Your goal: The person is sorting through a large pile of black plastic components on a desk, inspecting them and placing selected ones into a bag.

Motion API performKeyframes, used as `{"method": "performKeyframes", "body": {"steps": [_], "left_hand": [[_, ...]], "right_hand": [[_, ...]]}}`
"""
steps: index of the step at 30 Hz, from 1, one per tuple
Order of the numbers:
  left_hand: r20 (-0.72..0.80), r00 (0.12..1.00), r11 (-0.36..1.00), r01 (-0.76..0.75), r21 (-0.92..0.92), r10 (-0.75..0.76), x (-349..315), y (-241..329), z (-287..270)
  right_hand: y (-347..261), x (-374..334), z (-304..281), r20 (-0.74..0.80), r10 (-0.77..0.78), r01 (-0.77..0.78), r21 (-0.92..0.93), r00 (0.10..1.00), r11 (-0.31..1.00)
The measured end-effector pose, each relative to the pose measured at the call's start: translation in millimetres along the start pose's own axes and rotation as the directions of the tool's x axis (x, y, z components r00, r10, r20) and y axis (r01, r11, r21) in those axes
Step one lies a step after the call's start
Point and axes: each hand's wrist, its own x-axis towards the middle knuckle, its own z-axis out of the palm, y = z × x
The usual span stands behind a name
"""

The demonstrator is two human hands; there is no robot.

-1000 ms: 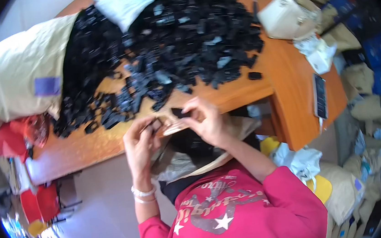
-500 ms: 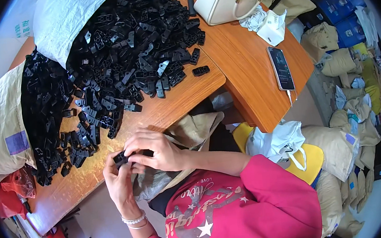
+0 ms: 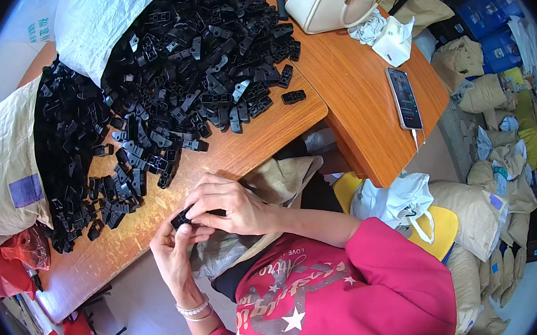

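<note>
Over the near edge of the worktop (image 3: 259,136), in the head view, a small black piece (image 3: 181,219) sits between the two hands. The left hand (image 3: 173,246) pinches it with thumb and fingers; the right hand (image 3: 232,204) closes on it from the other side. A heap of black parts (image 3: 199,51) lies beyond.

The piece could slip, I judge, since it is small and only fingertips grip it; it might then drop toward the open beige sack (image 3: 282,178) below the edge or to the floor.

Fingers cover most of the piece, so its shape is unclear. A dark strip shows under the right fingers; whether it is a second part, I cannot tell. The sack's inside is largely hidden, and the white sack (image 3: 100,28) beside the heap is cut off above.
</note>
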Motion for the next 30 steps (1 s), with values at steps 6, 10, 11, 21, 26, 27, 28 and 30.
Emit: {"method": "performKeyframes", "body": {"steps": [6,10,11,21,26,27,28,30], "left_hand": [[-0.037,0.916,0.858,-0.359,0.368,0.399,-9.0,-3.6,21.9],[-0.118,0.844,0.740,-0.382,0.554,0.524,-15.7,-17.7,22.8],[-0.118,0.863,0.761,-0.360,0.540,0.491,-17.3,-17.6,23.0],[-0.133,0.732,0.481,-0.288,0.828,0.668,36.5,-1.0,-26.0],[-0.034,0.731,0.052,-0.003,0.999,0.682,69.2,6.3,-21.9],[-0.037,0.741,0.042,0.012,0.999,0.670,71.6,6.1,-21.9],[-0.041,0.740,0.044,0.016,0.999,0.672,70.0,6.6,-22.5],[-0.060,0.802,0.053,0.035,0.998,0.595,64.9,7.2,-23.4]], "right_hand": [[-15.9,2.1,-1.0,0.074,0.345,-0.353,0.195,0.936,0.915],[-11.8,-1.3,5.9,0.094,0.257,-0.265,0.087,0.962,0.960],[-12.3,-1.9,4.3,0.106,0.247,-0.254,0.064,0.963,0.965],[16.6,22.1,4.5,0.025,0.089,-0.073,-0.364,0.996,0.928],[28.0,37.7,26.8,0.136,0.118,-0.010,-0.613,0.984,0.790],[24.5,37.8,28.1,0.142,0.104,0.012,-0.647,0.984,0.763],[21.9,36.9,29.0,0.147,0.091,0.034,-0.680,0.985,0.733],[18.6,30.2,25.8,0.128,0.070,0.042,-0.711,0.989,0.702]]}}
